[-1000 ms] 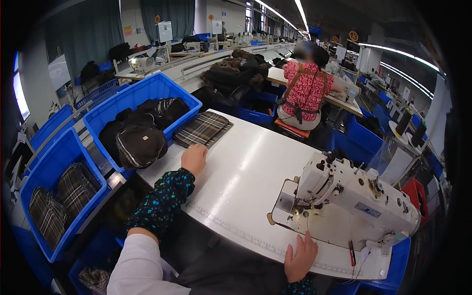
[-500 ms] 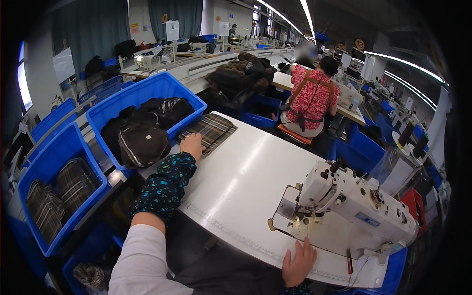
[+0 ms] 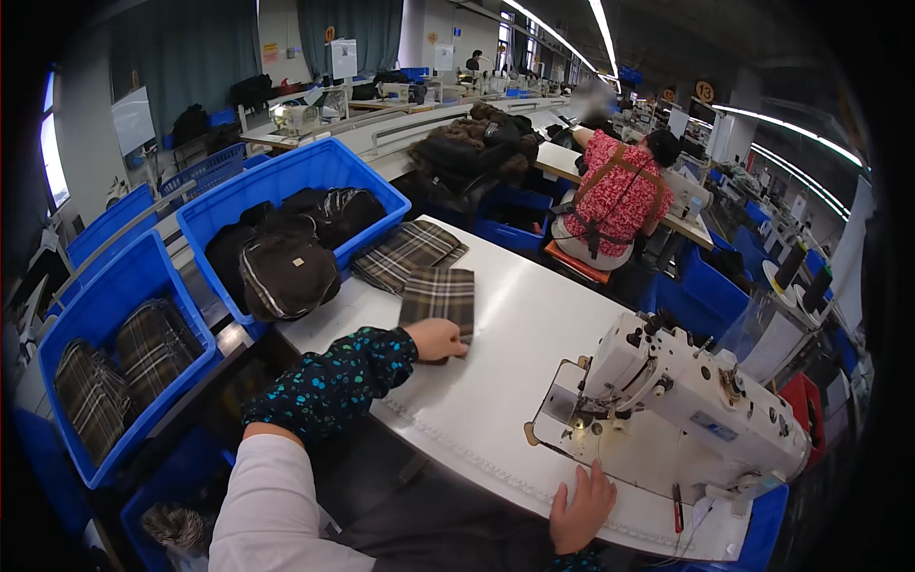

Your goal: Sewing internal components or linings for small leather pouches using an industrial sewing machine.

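Observation:
A brown plaid fabric piece (image 3: 440,294) is pinched at its near edge by my left hand (image 3: 437,339), over the white tabletop (image 3: 448,400). Behind it lies a stack of similar plaid pieces (image 3: 396,250) beside a blue bin. My right hand (image 3: 583,507) rests at the table's near edge with its fingers stretched out, holding nothing. Just beyond those fingertips stands a white sewing machine (image 3: 681,391). A small red-handled tool (image 3: 678,510) lies by the machine's base.
Dark caps (image 3: 286,272) fill a blue bin (image 3: 391,200) at the table's left end. Another blue bin (image 3: 71,458) holds plaid pieces further left. A person in a red patterned top (image 3: 620,191) sits ahead at another machine. Thread cones (image 3: 789,262) stand at the right.
My left hand has come off the plaid stack and moved right and nearer, bringing one piece along. The right hand stays in place.

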`<state>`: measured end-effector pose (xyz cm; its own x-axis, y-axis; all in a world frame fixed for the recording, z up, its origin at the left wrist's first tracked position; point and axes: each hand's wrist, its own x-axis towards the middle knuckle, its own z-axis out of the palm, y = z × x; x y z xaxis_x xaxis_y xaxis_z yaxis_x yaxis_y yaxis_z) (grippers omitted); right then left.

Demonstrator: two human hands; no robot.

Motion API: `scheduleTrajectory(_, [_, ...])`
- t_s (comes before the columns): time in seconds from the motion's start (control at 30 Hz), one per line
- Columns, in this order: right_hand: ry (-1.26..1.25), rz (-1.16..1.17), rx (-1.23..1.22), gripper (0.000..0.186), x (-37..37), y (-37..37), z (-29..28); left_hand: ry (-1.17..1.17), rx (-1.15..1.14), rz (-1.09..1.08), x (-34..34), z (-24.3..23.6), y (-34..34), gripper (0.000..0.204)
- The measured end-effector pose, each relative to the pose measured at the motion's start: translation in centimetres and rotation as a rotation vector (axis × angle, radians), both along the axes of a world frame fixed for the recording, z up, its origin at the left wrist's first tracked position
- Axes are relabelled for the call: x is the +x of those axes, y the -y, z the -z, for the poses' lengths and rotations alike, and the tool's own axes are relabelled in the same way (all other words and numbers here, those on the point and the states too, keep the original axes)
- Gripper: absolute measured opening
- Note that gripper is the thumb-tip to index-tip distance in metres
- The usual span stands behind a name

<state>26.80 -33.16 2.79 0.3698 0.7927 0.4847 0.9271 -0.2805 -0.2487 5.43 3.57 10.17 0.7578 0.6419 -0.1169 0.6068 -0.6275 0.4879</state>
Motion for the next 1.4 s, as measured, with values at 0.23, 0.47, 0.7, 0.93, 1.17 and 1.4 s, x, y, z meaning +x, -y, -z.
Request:
scheduleTrajectory(0.23, [-0.134,-0.324,0.076,0.047,-4.9,-3.3,-1.6,0.476,-0.982,-0.003,5.1,5.3,13.4,0.028])
scheduleTrajectory(0.47, [0.038,-0.371,-0.068,0.065,-8.4,-7.2,0.0,0.701,-0.787,-0.159,-1.5,5.2,12.2,0.028])
scheduleTrajectory(0.7, [0.158,-0.283,-0.078,0.042,-6.0,-7.8,-2.4,-0.576,0.153,-0.101,-14.2,-4.2,14.9,0.032])
scheduleTrajectory(0.93, [0.044,-0.628,-0.034,0.031,-6.2,-8.5,-1.3,-0.022,0.817,-0.375,-20.9,-6.1,6.9,0.036])
scheduleTrajectory(1.17, [-0.106,-0.617,-0.050,0.030,-1.9,-8.3,-1.9,0.523,0.520,-0.387,-27.2,-7.0,1.5,0.014])
scheduleTrajectory(1.4, [-0.125,-0.604,-0.007,0.030,-1.5,-7.8,-1.5,1.194,0.271,-0.390,-22.6,-16.7,8.5,0.012])
